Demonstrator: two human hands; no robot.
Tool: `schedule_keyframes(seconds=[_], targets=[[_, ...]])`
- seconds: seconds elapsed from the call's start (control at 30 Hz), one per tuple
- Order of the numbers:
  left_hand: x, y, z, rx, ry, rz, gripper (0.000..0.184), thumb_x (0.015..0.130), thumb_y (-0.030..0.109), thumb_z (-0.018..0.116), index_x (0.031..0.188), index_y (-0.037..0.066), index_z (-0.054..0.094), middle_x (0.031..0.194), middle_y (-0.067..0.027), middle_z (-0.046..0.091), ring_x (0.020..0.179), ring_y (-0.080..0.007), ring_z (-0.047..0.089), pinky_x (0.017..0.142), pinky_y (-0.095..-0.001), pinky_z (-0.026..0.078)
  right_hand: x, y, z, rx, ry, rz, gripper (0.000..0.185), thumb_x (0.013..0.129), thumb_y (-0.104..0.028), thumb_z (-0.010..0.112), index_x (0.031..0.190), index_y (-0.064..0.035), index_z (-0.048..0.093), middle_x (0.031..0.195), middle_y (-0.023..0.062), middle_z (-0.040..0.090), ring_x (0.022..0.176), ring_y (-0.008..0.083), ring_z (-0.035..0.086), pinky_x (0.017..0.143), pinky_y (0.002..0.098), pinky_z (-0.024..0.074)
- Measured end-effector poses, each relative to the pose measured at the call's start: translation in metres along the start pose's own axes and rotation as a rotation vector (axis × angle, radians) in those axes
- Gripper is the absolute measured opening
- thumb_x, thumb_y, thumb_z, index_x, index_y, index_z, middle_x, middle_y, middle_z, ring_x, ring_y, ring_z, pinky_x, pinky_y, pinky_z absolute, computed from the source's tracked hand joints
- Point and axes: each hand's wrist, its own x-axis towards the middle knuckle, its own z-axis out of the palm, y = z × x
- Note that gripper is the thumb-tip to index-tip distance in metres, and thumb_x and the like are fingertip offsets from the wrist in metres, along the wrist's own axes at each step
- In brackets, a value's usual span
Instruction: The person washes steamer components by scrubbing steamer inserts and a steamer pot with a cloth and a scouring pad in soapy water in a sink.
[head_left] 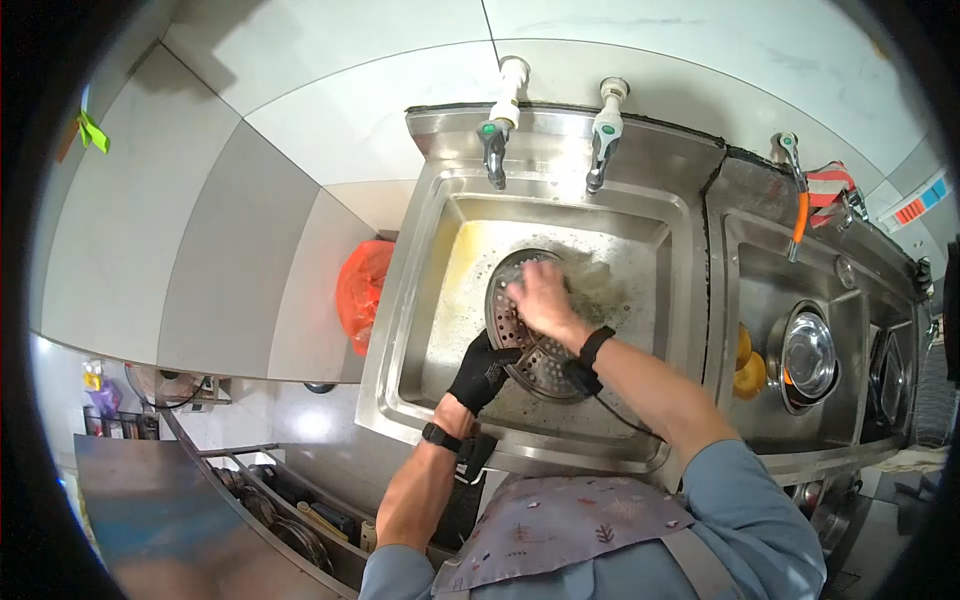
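A round metal plate with many holes (540, 372) is tilted inside the large steel sink (425, 300). My left hand (483, 373), in a black glove, grips the plate's lower left edge. Bare and slightly blurred, my right hand (543, 298) lies on the upper part of the plate, its fingers bent against the surface; whether anything is under them is hidden. Cloudy water and small bits of dirt cover the sink floor around the plate.
Two taps (495, 150) (603, 150) stand behind the sink. A red plastic bag (362, 290) hangs at its left. The right-hand sink holds metal bowls (808, 355) and yellow round items (749, 377), below a tap with an orange hose (800, 222). An open drawer (300, 515) is at lower left.
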Motion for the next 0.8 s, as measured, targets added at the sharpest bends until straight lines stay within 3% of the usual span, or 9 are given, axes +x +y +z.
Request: schedule_keyframes(seconds=[0.07, 0.1, 0.13, 0.23, 0.3, 0.57, 0.63, 0.73, 0.8], targets=[[0.003, 0.002, -0.004, 0.585, 0.028, 0.161, 0.038, 0.085, -0.002, 0.066, 0.123, -0.003, 0.061, 0.113, -0.0138, 0.07, 0.103, -0.0233, 0.066, 0.091, -0.0344, 0.052, -0.02, -0.031, 0.007, 0.132, -0.019, -0.239, 0.043, 0.096, -0.027, 0.065, 0.124, 0.0041, 0.052, 0.112, 0.0247, 0.052, 0.106, 0.0407, 0.05, 0.093, 0.0525, 0.0438], [0.025, -0.032, -0.044, 1.052, -0.109, 0.56, 0.033, 0.086, 0.0, 0.066, 0.118, -0.002, 0.062, 0.108, -0.0158, 0.07, 0.102, -0.0229, 0.066, 0.088, -0.0354, 0.052, -0.029, -0.046, 0.005, 0.149, -0.012, -0.305, 0.043, 0.097, -0.027, 0.065, 0.125, 0.0027, 0.052, 0.113, 0.0232, 0.052, 0.106, 0.0389, 0.05, 0.093, 0.0519, 0.0438], [0.022, -0.024, -0.035, 1.087, -0.061, 0.489, 0.031, 0.086, 0.001, 0.065, 0.117, 0.0, 0.062, 0.105, -0.0168, 0.069, 0.103, -0.022, 0.065, 0.087, -0.0366, 0.051, -0.036, -0.055, 0.002, 0.165, -0.008, -0.37, 0.043, 0.097, -0.028, 0.065, 0.127, 0.0013, 0.053, 0.114, 0.0216, 0.052, 0.107, 0.0371, 0.05, 0.092, 0.0513, 0.0438], [0.004, -0.004, -0.02, 0.995, -0.105, 0.359, 0.036, 0.084, 0.0, 0.066, 0.12, -0.001, 0.062, 0.107, -0.0158, 0.07, 0.103, -0.0222, 0.066, 0.088, -0.0365, 0.053, -0.022, -0.04, -0.001, 0.071, -0.086, -0.252, 0.042, 0.098, -0.031, 0.064, 0.127, -0.0011, 0.054, 0.115, 0.0196, 0.053, 0.109, 0.034, 0.05, 0.094, 0.0511, 0.0438], [-0.003, -0.009, -0.01, 0.003, -0.012, 0.094, 0.042, 0.083, -0.003, 0.068, 0.124, -0.002, 0.061, 0.11, -0.0143, 0.071, 0.1, -0.0225, 0.068, 0.088, -0.0351, 0.055, -0.007, -0.023, -0.011, -0.009, -0.127, -0.126, 0.046, 0.097, -0.032, 0.063, 0.128, 0.0014, 0.054, 0.119, 0.0222, 0.056, 0.116, 0.0364, 0.052, 0.102, 0.0506, 0.0424], [-0.004, -0.005, -0.01, -0.358, -0.016, -0.029, 0.042, 0.096, 0.005, 0.065, 0.136, 0.0, 0.054, 0.121, -0.0126, 0.066, 0.108, -0.0252, 0.066, 0.092, -0.037, 0.057, 0.001, 0.093, -0.032, -0.213, -0.225, 0.539, 0.054, 0.101, -0.036, 0.055, 0.131, 0.0082, 0.054, 0.133, 0.0314, 0.056, 0.123, 0.0431, 0.056, 0.105, 0.0558, 0.0441], [0.005, -0.008, 0.001, -0.398, 0.007, -0.051, 0.041, 0.097, 0.006, 0.064, 0.137, 0.001, 0.054, 0.122, -0.0121, 0.066, 0.11, -0.0251, 0.066, 0.093, -0.0373, 0.057, -0.006, 0.093, 0.03, -0.272, 0.105, 0.38, 0.045, 0.099, -0.032, 0.058, 0.116, 0.0094, 0.059, 0.12, 0.0288, 0.063, 0.114, 0.0421, 0.06, 0.1, 0.0544, 0.0477], [0.018, -0.024, -0.003, -0.483, -0.022, -0.026, 0.037, 0.099, 0.005, 0.059, 0.136, 0.004, 0.054, 0.125, -0.0108, 0.064, 0.11, -0.0246, 0.065, 0.095, -0.0366, 0.055, -0.025, -0.017, -0.011, 0.028, -0.106, 0.225, 0.04, 0.098, -0.029, 0.06, 0.111, 0.0091, 0.053, 0.113, 0.0313, 0.058, 0.111, 0.0451, 0.056, 0.096, 0.0556, 0.0463], [0.018, -0.018, -0.013, 0.291, -0.039, 0.239, 0.03, 0.1, 0.006, 0.056, 0.13, 0.005, 0.058, 0.124, -0.011, 0.065, 0.109, -0.0238, 0.065, 0.095, -0.0352, 0.053, -0.051, -0.041, 0.007, 0.083, 0.027, -0.019, 0.044, 0.098, -0.03, 0.062, 0.114, 0.0095, 0.053, 0.11, 0.0319, 0.056, 0.106, 0.0454, 0.056, 0.093, 0.0539, 0.0465]])
